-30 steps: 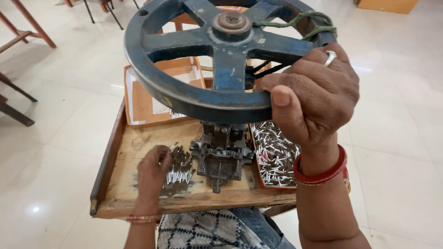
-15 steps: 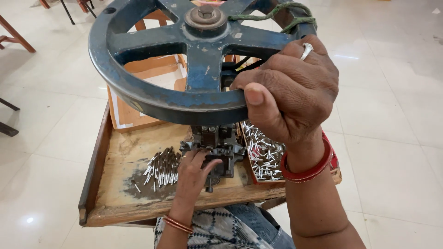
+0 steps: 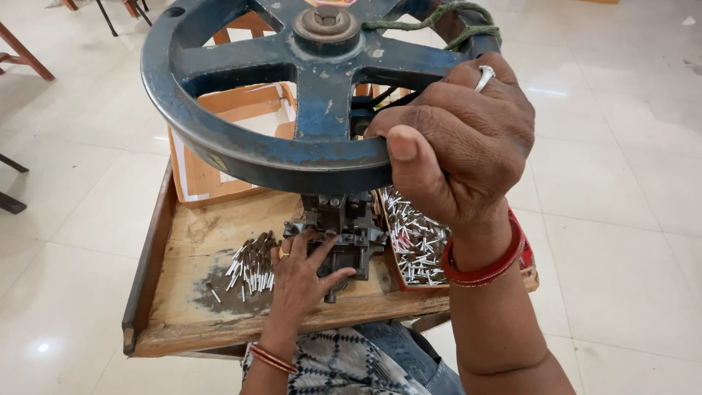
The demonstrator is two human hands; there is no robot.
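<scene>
Right hand (image 3: 457, 139): closed around the rim of the wheel (image 3: 292, 95) at 3 o'clock, thumb over the edge.
Left hand (image 3: 301, 274): fingers spread, resting on the press (image 3: 344, 234) below the hub; whether it pinches anything, cannot tell.
Pins (image 3: 248, 267): loose heap on the tray (image 3: 190, 292), just beside the left hand at 9 o'clock.
Box (image 3: 413, 241): full of pins, at 3 o'clock of the press.
Carton (image 3: 212, 172): at 11 o'clock of the press.
</scene>
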